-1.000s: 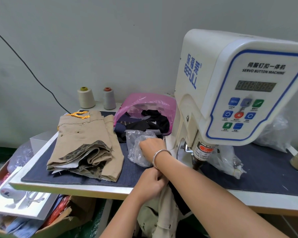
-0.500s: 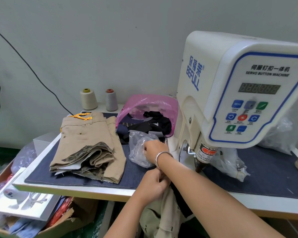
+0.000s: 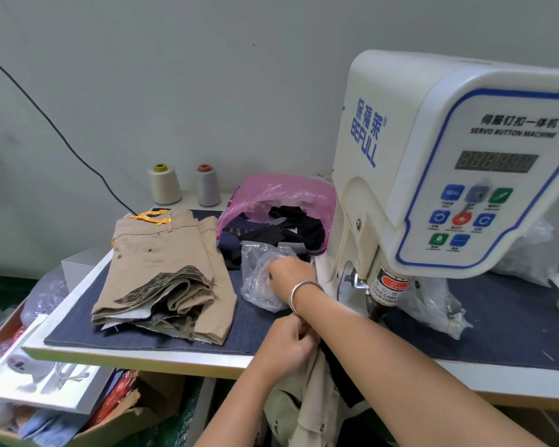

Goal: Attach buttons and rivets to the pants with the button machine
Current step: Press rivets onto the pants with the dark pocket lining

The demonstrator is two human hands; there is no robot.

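Right hand (image 3: 289, 277): reached into the crinkly clear plastic bag (image 3: 265, 279) on the desk (image 3: 181, 356); fingers hidden, grip can't be told.
Left hand (image 3: 284, 346): curled tight on the tan cotton pants (image 3: 304, 404) at the desk edge.
Tip: one piece is best pinched out, pants kept bunched near the white button machine (image 3: 433, 175).

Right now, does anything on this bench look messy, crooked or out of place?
Nothing looks damaged or spilled. The folded tan pants sit in an uneven stack with lining and raw edges poking out at the front. Dark fabric scraps spill from the pink bag onto the table's denim mat. The right hand is reaching into a crumpled clear bag.
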